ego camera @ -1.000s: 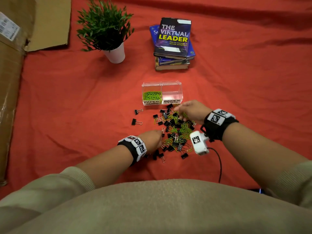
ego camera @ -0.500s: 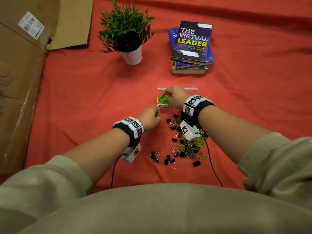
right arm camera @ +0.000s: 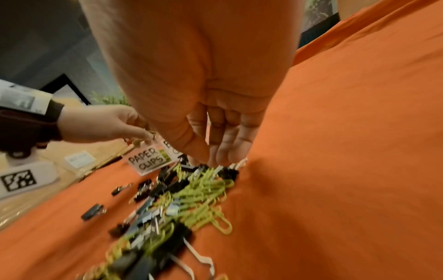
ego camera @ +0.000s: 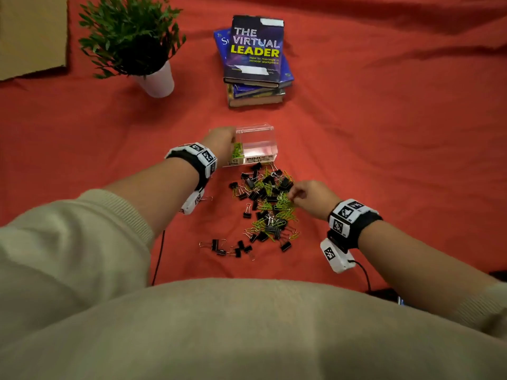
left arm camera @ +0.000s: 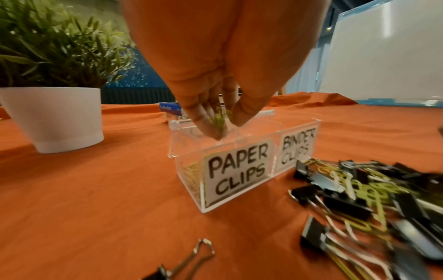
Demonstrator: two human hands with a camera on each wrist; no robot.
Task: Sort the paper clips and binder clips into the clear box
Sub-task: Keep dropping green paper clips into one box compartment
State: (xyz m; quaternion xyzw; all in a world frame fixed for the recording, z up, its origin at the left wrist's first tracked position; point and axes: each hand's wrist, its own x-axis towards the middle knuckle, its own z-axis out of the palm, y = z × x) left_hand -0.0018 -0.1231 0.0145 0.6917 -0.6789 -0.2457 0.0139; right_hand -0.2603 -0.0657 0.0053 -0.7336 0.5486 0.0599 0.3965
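Note:
A clear two-part box [ego camera: 270, 145] labelled PAPER CLIPS [left arm camera: 237, 166] and BINDER CLIPS stands on the red cloth. Green paper clips lie in its left part; the right part looks bare. My left hand [ego camera: 222, 141] hovers over the left part, and its fingertips [left arm camera: 203, 121] pinch a few green paper clips [left arm camera: 219, 121]. In front of the box lies a mixed pile [ego camera: 269, 204] of black binder clips and green paper clips. My right hand [ego camera: 301, 193] reaches down at the pile's right edge. Its nearly straight fingers [right arm camera: 227, 149] touch the clips [right arm camera: 191, 193], with nothing visibly held.
A potted plant [ego camera: 157, 80] stands at the back left, and a stack of books [ego camera: 255, 50] behind the box. Cardboard [ego camera: 30, 34] lies at the far left. A few stray binder clips [ego camera: 227, 248] sit near me, left of the pile.
My right hand has left the box and come back down to the pile. My left hand has moved from beside the pile up to the paper-clip compartment, carrying green clips.

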